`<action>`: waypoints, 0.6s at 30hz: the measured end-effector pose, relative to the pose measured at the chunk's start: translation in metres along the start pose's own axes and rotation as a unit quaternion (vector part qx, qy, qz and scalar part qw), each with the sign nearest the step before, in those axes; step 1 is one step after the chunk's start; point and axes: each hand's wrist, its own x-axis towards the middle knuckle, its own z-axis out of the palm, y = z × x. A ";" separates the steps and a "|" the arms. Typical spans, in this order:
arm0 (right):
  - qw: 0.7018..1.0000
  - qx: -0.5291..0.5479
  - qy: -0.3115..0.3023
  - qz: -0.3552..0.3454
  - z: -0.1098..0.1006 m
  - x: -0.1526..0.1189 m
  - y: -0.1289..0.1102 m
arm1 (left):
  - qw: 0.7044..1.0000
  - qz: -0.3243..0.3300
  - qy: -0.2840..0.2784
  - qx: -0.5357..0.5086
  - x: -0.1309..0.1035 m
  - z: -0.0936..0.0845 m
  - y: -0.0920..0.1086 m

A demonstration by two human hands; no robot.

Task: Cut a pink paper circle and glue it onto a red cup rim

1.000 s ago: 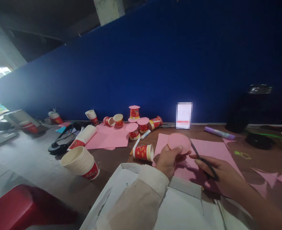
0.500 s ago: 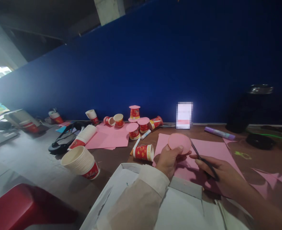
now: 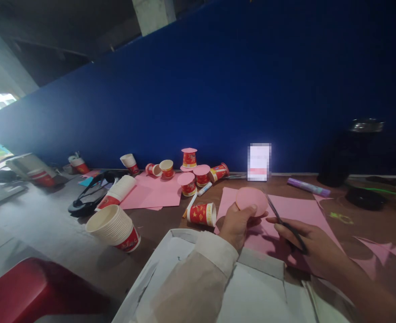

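Note:
Between the thumb and fingers of my left hand point(image 3: 236, 226) is a round pink paper disc point(image 3: 251, 201). My right hand point(image 3: 302, 235) is closed on dark scissors point(image 3: 290, 229), whose blades point up and left at the disc's right edge. Under both hands lies a pink sheet point(image 3: 305, 211). To the left, a red paper cup point(image 3: 201, 214) rests on its side. Behind it, several red cups carry pink paper discs on top, one of them point(image 3: 189, 158) raised above the others.
A stack of cups point(image 3: 115, 226) leans at the left, near black headphones point(image 3: 83, 204). More pink sheets point(image 3: 150, 193) lie behind. A purple tube point(image 3: 308, 187), a lit blurred screen point(image 3: 258, 162) and pink scraps point(image 3: 376, 251) are on the table. A white box point(image 3: 171, 255) is in front.
Both hands stay nearly in place. A small pink scrap now shows below the scissors, beside my right hand.

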 end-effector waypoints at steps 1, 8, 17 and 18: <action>1.000 0.001 -0.003 0.001 0.000 0.000 0.001 | 1.000 0.000 0.000 0.000 0.000 0.000 0.000; 0.999 0.021 0.026 0.013 0.005 -0.005 -0.005 | 1.000 -0.004 -0.003 0.010 -0.001 0.000 0.000; 0.999 0.036 0.002 -0.005 -0.002 0.002 0.001 | 1.000 -0.003 0.000 0.007 -0.002 0.001 0.001; 0.999 0.043 0.003 -0.002 -0.002 0.002 0.001 | 1.000 -0.003 0.000 0.007 -0.002 0.001 0.001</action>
